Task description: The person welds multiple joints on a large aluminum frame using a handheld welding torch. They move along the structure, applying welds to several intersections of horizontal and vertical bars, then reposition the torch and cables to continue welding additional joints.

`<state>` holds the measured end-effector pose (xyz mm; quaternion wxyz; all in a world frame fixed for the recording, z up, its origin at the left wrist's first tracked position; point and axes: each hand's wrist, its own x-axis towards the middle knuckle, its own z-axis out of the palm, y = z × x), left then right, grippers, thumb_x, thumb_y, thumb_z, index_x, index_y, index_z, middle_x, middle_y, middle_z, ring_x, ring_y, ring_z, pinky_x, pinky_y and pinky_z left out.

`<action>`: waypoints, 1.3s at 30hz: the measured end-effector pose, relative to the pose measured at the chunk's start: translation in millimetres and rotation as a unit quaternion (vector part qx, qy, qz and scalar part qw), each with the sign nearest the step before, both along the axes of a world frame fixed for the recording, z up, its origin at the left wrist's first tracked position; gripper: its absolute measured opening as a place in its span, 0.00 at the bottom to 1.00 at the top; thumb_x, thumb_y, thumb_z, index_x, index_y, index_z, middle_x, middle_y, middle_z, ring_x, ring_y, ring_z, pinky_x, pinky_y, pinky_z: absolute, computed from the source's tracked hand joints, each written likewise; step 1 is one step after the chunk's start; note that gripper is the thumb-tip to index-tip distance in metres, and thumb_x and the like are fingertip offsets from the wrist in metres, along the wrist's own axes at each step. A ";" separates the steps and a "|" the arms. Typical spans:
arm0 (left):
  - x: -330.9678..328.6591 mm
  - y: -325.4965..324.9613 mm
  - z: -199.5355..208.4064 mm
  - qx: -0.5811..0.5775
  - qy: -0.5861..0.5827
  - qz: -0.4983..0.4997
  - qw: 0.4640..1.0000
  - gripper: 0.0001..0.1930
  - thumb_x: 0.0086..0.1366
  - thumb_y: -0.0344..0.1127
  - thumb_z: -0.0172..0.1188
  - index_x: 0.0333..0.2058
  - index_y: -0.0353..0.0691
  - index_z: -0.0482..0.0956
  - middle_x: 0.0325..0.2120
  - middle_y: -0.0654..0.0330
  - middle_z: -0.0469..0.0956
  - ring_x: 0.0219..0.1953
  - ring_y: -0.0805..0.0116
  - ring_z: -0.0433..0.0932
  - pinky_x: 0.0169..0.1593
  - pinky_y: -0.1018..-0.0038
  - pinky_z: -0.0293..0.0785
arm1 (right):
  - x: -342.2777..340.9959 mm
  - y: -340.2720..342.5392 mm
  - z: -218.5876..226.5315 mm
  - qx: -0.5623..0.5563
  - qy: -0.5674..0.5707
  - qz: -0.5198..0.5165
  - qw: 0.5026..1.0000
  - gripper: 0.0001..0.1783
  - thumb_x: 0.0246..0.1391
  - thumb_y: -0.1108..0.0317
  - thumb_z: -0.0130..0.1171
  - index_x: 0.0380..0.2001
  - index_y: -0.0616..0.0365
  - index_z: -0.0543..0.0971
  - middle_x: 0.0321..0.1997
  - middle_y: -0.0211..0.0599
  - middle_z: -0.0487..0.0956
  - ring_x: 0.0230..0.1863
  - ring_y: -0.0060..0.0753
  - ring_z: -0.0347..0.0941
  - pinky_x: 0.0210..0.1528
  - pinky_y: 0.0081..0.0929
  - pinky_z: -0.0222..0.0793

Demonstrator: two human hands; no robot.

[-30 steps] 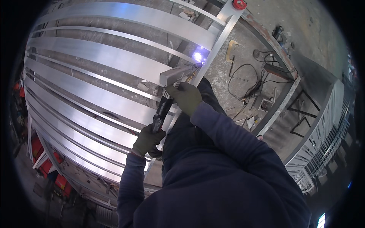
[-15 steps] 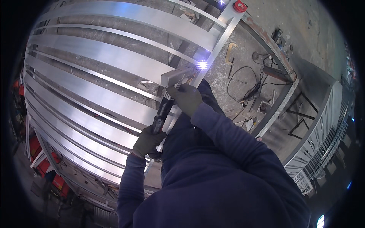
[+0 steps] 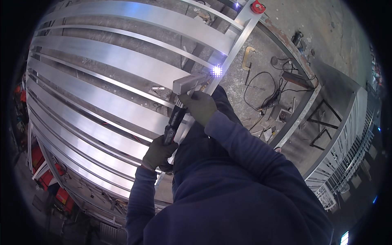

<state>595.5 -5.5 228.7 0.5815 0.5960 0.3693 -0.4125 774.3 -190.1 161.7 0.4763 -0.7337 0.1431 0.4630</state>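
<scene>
My gloved left hand is wrapped round the rear of a black welding torch. Further forward, my gloved right hand closes about the torch's front part, fingertips bent over it. Just beyond those fingers, a short grey rectangular metal block lies across the slats; whether it touches the torch is unclear. A bright white-violet arc glows past the block, where a narrow slat meets the long side rail of an aluminium slatted panel. The torch tip is hidden by my right hand and the block.
A red round object sits on the rail's far end. Right of the rail, the floor holds a C-clamp, looped black cable and scraps. A steel frame beam runs beyond them. Red machines stand at lower left.
Almost nothing differs: both hands and the torch keep their places. The arc's glow has shifted only very slightly.
</scene>
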 end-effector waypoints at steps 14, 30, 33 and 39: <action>-43.7 3.0 14.2 0.011 0.009 0.036 0.999 0.12 0.69 0.39 0.75 0.39 0.40 0.82 0.24 0.66 0.79 0.25 0.75 0.77 0.31 0.72 0.74 | -26.4 7.0 22.2 0.070 0.048 -0.025 0.996 0.29 0.69 0.46 0.73 0.52 0.65 0.88 0.43 0.38 0.91 0.39 0.28 0.89 0.41 0.28 0.82; -44.5 0.2 20.5 0.003 0.014 0.030 0.999 0.12 0.69 0.39 0.74 0.40 0.37 0.83 0.27 0.65 0.81 0.28 0.74 0.79 0.35 0.70 0.77 | -37.7 -0.6 -0.8 0.043 0.063 0.002 0.997 0.33 0.67 0.42 0.72 0.49 0.70 0.89 0.44 0.51 0.92 0.43 0.39 0.90 0.50 0.37 0.84; -44.0 0.9 18.0 -0.002 0.012 0.028 1.000 0.12 0.68 0.39 0.74 0.40 0.37 0.83 0.27 0.65 0.81 0.28 0.73 0.79 0.35 0.70 0.77 | -37.0 0.6 1.9 0.059 0.073 -0.023 0.995 0.33 0.67 0.43 0.72 0.49 0.69 0.89 0.44 0.50 0.92 0.43 0.39 0.90 0.49 0.37 0.84; -38.4 -1.2 21.9 -0.009 0.001 0.031 0.999 0.14 0.68 0.41 0.74 0.40 0.37 0.83 0.27 0.64 0.81 0.29 0.73 0.80 0.36 0.71 0.78 | -30.7 2.5 15.7 0.058 0.082 -0.049 0.994 0.27 0.69 0.44 0.73 0.45 0.63 0.89 0.36 0.36 0.88 0.35 0.28 0.85 0.38 0.28 0.80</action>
